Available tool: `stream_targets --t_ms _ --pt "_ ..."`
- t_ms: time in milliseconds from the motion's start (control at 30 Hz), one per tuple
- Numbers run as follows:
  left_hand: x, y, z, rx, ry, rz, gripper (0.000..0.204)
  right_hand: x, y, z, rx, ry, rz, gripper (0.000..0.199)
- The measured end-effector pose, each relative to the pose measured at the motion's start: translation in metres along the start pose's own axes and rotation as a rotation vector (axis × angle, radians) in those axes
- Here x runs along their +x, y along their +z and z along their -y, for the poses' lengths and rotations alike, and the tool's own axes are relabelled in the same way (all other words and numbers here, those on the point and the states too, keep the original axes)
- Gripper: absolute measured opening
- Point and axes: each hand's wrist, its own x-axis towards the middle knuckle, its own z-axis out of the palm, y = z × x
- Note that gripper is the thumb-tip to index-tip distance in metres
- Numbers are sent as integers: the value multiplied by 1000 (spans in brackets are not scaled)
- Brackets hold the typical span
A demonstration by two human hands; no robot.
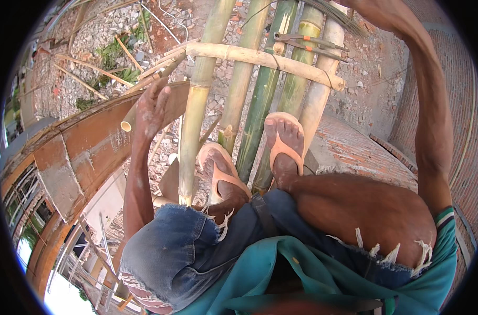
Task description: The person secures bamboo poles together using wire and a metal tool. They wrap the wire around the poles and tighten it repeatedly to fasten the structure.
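My left hand (152,105) is at the left with fingers stretched out and apart, resting against a bamboo pole (127,122) whose cut end shows beside the wrist. At the top edge, my right hand (378,13) reaches next to a bundle of thin dark wire (341,18); its fingers are largely cut off by the frame. A pair of pincers (310,42) with orange bands on its handles lies across the bamboo poles (262,94). Below it, a pale bamboo crosspiece (244,54) runs over the poles, bound with dark wire.
My sandalled feet (286,136) stand on the poles, high above rubble-strewn ground (86,47). A weathered board (92,147) slants along the left. Rough brickwork (370,147) lies to the right, and a brick wall (438,68) rises beyond my right arm. Loose sticks (81,81) lie below.
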Motion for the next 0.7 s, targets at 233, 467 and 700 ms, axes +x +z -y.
stream_targets --t_ms 233,467,700 --pt "18 95 -37 -125 25 256 56 -31 -7 6 -109 21 -8 20" --pt "7 152 -30 12 -35 392 76 -14 -29 9 -129 473 222 22" --pt "-78 121 11 -377 -125 177 58 -3 4 -48 -228 -88 176 30"
